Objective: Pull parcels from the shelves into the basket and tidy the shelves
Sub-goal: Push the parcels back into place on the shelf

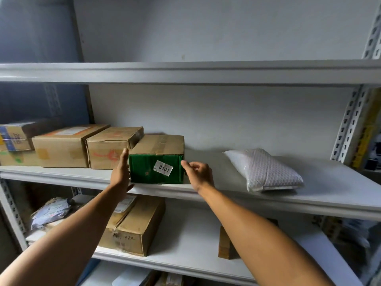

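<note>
The brown cardboard box with a green front face and a white "0401" sticker [156, 169] sits at the front edge of the middle grey metal shelf [257, 200], just below the centre of the view, its green end facing the person and its long axis seemingly running front to back, toward the wall. The left hand [120, 174] lies flat with straight fingers against the box's 9 o'clock side, in the narrow gap beside the neighbouring plain cardboard box with a red mark [107, 150]; as a grip it is wide open and closes on nothing. The right hand [199, 172] is at the box's 3 o'clock edge, fingers loosely curled and fingertips at the green corner; whether it truly pinches the edge cannot be told. The step in hand looks like taking this parcel between both palms. The next move likely calls for squeezing inward from both sides and drawing it straight back off the shelf lip, without dragging the neighbour along. Further out, two more cardboard boxes line up toward 9 o'clock, and a white bubble-wrap mailer [266, 170] lies well apart at 3 o'clock. No basket shows.
</note>
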A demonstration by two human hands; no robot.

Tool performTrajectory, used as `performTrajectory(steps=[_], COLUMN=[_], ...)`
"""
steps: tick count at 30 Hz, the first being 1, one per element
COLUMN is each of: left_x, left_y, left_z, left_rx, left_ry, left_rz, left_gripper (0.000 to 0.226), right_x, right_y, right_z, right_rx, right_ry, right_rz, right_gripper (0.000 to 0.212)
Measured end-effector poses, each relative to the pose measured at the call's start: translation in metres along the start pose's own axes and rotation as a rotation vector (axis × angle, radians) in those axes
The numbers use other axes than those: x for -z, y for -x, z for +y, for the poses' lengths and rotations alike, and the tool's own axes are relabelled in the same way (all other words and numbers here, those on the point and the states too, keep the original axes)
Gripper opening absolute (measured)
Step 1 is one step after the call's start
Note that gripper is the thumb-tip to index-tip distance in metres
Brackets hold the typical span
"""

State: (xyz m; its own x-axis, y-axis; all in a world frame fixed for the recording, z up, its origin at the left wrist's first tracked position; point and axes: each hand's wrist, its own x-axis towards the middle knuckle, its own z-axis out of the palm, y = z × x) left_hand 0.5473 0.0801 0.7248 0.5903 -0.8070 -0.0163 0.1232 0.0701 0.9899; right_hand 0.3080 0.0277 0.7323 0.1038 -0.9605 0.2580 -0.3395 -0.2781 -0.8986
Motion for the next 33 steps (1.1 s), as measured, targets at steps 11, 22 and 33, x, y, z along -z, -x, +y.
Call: performTrajectory(steps=[11, 22, 33], left_x=[0.035, 0.086, 0.129], left_y=[0.024, 0.061, 0.123], left_z=[0.025, -0.015, -0.049], left_rx=[0.264, 0.078, -0.745], left_ry=[-0.062, -0.238, -0.901], left_rz=[-0.296, -0.696, -0.094], left_gripper=[0.069, 0.096, 0.101], right_x=[0.031, 0.042, 0.005], right_y=[0.002, 0.02, 0.065], right_z=[-0.002, 0.004, 0.009], right_rx=[-0.075, -0.139, -0.302], right_ry=[-0.155, -0.353, -0.557], right_rz=[-0.131, -0.685, -0.841], right_gripper=[0.062, 0.057, 0.075])
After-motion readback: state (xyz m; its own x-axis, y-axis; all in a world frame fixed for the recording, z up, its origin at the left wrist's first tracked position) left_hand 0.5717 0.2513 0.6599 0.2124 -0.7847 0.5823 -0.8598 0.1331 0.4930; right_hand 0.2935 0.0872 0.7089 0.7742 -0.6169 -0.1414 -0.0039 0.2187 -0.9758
